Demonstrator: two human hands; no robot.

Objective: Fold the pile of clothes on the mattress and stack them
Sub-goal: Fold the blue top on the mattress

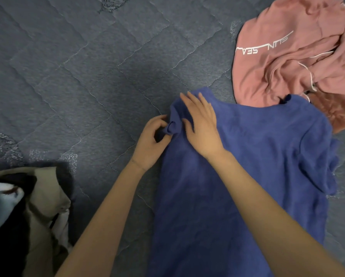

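Observation:
A blue garment lies spread on the grey quilted mattress, running from the middle of the view down to the near edge. My left hand pinches a small bunched fold at the garment's upper left edge. Right beside it, my right hand lies flat with straight fingers on the blue cloth, pressing it down. A crumpled pink hooded top with white lettering and white drawstrings sits at the upper right, touching the blue garment's far edge.
At the lower left lies a heap of other clothes in beige, black and light blue. Bare mattress stretches across the left and upper middle of the view.

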